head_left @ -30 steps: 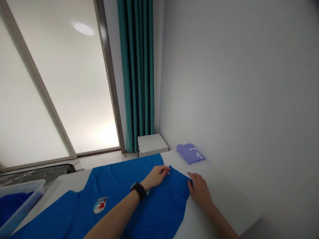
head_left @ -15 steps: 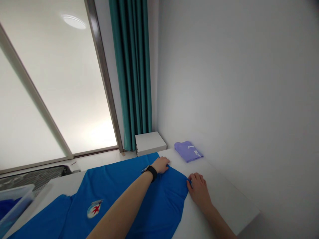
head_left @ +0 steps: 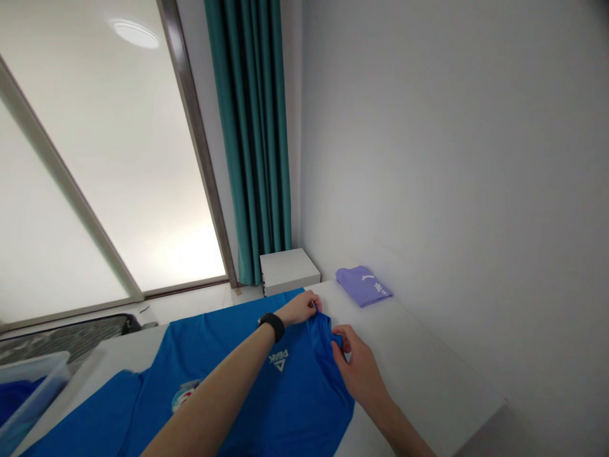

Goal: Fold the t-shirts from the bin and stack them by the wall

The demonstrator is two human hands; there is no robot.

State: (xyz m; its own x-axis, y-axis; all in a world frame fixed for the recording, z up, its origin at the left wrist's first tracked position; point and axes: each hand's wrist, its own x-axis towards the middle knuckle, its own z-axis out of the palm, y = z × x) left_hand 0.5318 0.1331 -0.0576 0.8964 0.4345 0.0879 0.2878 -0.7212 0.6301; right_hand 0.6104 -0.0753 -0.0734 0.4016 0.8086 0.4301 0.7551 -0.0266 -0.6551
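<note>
A blue T-shirt is spread over the white table, with a white PEAK logo and a round printed emblem on it. My left hand, with a black watch at the wrist, pinches the shirt's edge at the far side. Closer to me, my right hand grips another part of that same edge between thumb and fingers. The fabric between the two hands is lifted and folded over towards the shirt's body. My left forearm covers part of the emblem.
A folded purple garment lies on the table by the wall. Beyond the table stands a white box-like cabinet near the green curtain. At the left is a clear plastic bin with dark blue cloth inside.
Both hands have lifted the shirt's edge and brought it left, folding it back. The PEAK logo now shows. My right hand has moved left, off the tabletop.
</note>
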